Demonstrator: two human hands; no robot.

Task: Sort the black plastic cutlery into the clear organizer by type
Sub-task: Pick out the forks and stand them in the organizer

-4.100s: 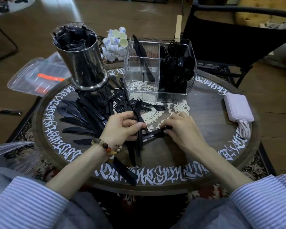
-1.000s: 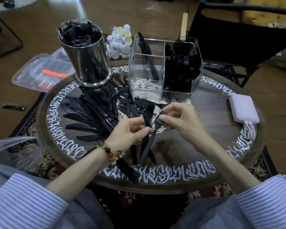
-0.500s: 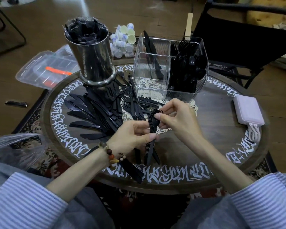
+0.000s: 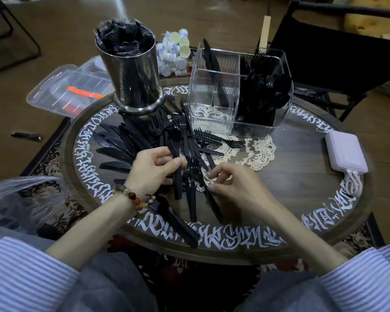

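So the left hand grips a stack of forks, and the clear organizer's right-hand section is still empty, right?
Not quite. The head view shows the clear organizer has its right-hand section packed with black cutlery. The rest holds: the left hand grips a stack of forks.

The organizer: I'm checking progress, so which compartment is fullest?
The right-hand compartment of the clear organizer is packed with black cutlery. The back-left one holds a few pieces; the front-left one looks empty.
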